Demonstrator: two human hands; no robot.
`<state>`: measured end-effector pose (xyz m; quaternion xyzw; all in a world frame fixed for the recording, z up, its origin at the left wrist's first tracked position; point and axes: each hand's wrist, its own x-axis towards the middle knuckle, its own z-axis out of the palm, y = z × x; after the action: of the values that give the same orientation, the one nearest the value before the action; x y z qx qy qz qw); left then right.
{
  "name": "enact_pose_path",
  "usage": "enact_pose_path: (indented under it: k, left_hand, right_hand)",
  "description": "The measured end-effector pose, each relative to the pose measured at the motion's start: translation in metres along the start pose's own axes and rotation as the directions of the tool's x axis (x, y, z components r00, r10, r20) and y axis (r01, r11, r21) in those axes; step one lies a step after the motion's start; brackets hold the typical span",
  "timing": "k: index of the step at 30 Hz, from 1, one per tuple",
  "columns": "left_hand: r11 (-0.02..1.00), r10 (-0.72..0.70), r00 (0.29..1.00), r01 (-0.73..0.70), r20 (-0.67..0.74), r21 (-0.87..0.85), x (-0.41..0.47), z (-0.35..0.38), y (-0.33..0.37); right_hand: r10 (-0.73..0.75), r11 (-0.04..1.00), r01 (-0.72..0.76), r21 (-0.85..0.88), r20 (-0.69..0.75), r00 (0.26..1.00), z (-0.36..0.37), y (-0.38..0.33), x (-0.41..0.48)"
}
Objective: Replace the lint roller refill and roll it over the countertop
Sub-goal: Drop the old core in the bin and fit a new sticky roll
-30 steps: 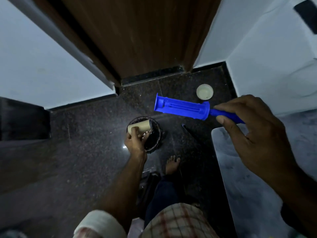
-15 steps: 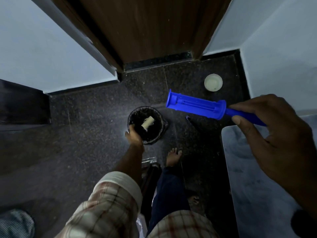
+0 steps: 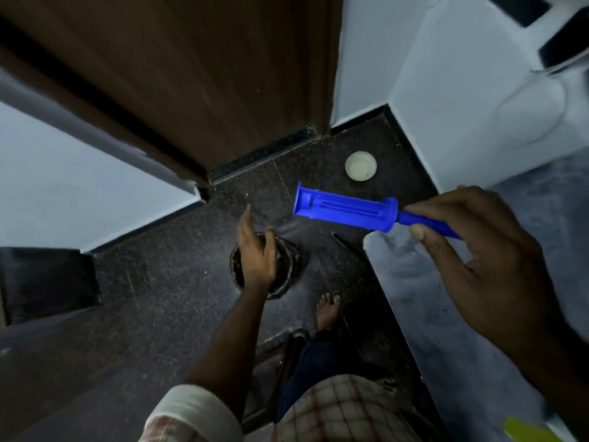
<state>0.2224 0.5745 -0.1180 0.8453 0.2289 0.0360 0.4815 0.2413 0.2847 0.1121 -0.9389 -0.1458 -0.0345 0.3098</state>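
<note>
My right hand (image 3: 487, 269) grips the handle of a blue lint roller (image 3: 347, 210), held roughly level above the floor, its bare spindle pointing left with no refill on it. My left hand (image 3: 256, 250) hovers empty, fingers apart, right over a small dark waste bin (image 3: 291, 266) on the floor. My hand hides the bin's inside. The grey countertop (image 3: 446, 314) runs along the right, under my right hand.
A brown wooden door (image 3: 191, 74) stands ahead between white walls. A round white lid (image 3: 360, 166) lies on the dark speckled floor near the corner. My bare foot (image 3: 328, 309) stands beside the bin. Something yellow (image 3: 526, 430) shows at the bottom right.
My left hand held the used cardboard core over the bin, dropped it in, and now has lifted empty above the bin. The blue roller stays in my right hand.
</note>
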Motion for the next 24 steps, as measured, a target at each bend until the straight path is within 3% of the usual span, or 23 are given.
enact_pose_path:
  k: [6,12,19,24]
  left_hand:
    - [0.918,0.397,0.909,-0.39,0.124,-0.077,-0.014,0.018,0.098]
    - [0.775,0.63,0.754,-0.592,0.184,-0.222,-0.054,0.046,0.186]
    - [0.682,0.732,0.584,-0.631,0.352,-0.369,-0.133,0.113,0.275]
    - [0.596,0.795,0.399,-0.651,0.457,-0.47,-0.2,0.168,0.323]
  right_hand:
    - [0.063,0.998,-0.067,-0.02,-0.159,0.985,-0.046,0.01,-0.045]
    - [0.066,0.993,-0.091,-0.071,-0.294,0.954,-0.099,0.028,-0.103]
    - [0.194,0.969,-0.242,-0.044,-0.466,0.863,-0.165,0.055,-0.199]
    - [0.287,0.932,-0.363,-0.014,-0.583,0.76,-0.196,0.073,-0.268]
